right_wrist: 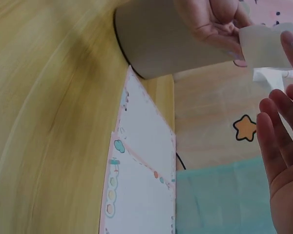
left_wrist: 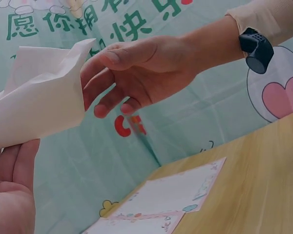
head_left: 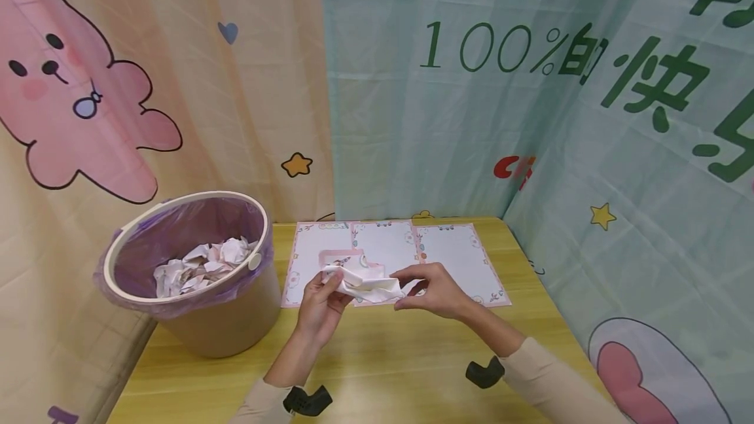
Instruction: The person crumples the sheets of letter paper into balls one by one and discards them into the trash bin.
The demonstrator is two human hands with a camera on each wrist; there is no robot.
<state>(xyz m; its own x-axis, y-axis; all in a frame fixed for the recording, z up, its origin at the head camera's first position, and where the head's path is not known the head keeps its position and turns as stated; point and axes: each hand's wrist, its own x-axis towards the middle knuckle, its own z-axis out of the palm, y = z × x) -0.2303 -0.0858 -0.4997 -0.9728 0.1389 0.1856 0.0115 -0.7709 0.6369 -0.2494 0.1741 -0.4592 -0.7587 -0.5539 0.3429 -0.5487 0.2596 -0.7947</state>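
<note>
A folded, creased sheet of white paper point(head_left: 377, 288) is held above the table in my left hand point(head_left: 323, 309), its thumb on top and the fingers underneath. In the left wrist view the paper point(left_wrist: 44, 97) stands up in loose folds. My right hand point(head_left: 432, 290) is at the paper's right end, thumb and fingers spread apart. From the left wrist, the right hand point(left_wrist: 141, 73) shows loosely bent fingers, some tips hidden behind the paper's edge. In the right wrist view its fingers point(right_wrist: 278, 141) are apart from the thumb, next to the paper point(right_wrist: 266, 46).
A beige bin point(head_left: 220, 322) with a purple liner stands at the left, holding crumpled paper point(head_left: 203, 267). Several flat sheets with pink patterned borders point(head_left: 450, 257) lie at the back of the wooden table point(head_left: 400, 358). Printed curtains point(head_left: 406, 136) hang behind and at the sides.
</note>
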